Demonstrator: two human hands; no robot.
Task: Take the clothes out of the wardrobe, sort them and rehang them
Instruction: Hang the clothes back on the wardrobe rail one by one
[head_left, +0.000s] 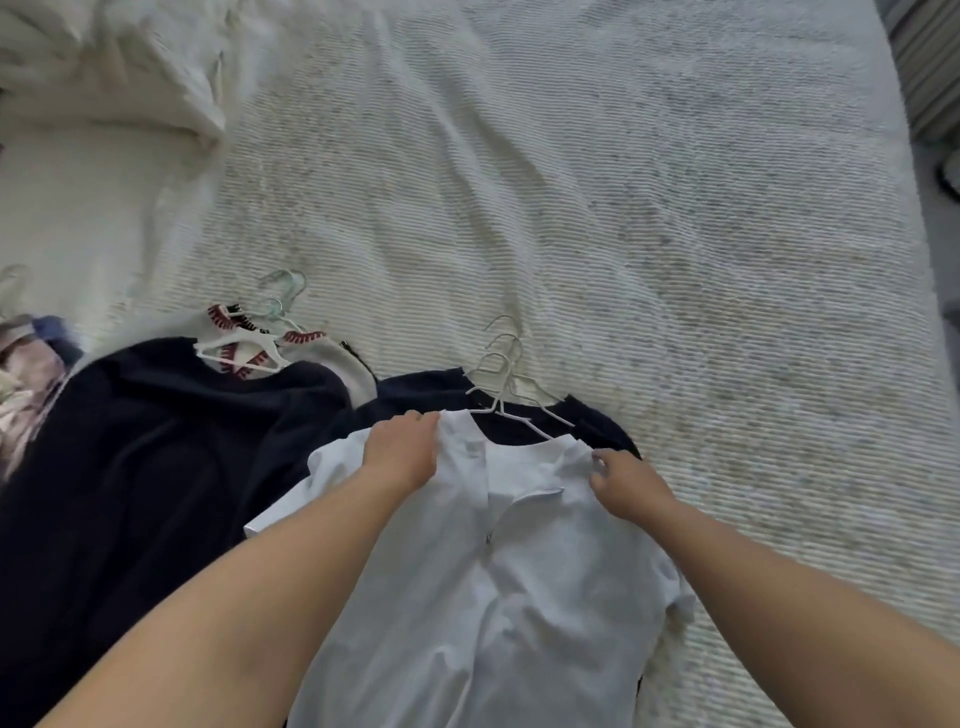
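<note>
White cotton fills the near middle of the view: a white shirt (498, 597) with a short zip at the neck lies spread flat on the bed (675, 234). The left hand (402, 449) rests on its left shoulder, fingers laid loosely over the cloth; the right hand (626, 486) pinches the fabric at the right shoulder with curled fingertips. Under the collar lies a dark navy garment (415, 395), with a cluster of white hangers (506, 379) just above the neckline. To the left sits another navy garment (130, 441) — over a white top with red stitching (244, 358) on pale hangers. Crumpled white bedding (114, 67) sits far left, and the ribbed bedspread runs out beyond.
</note>
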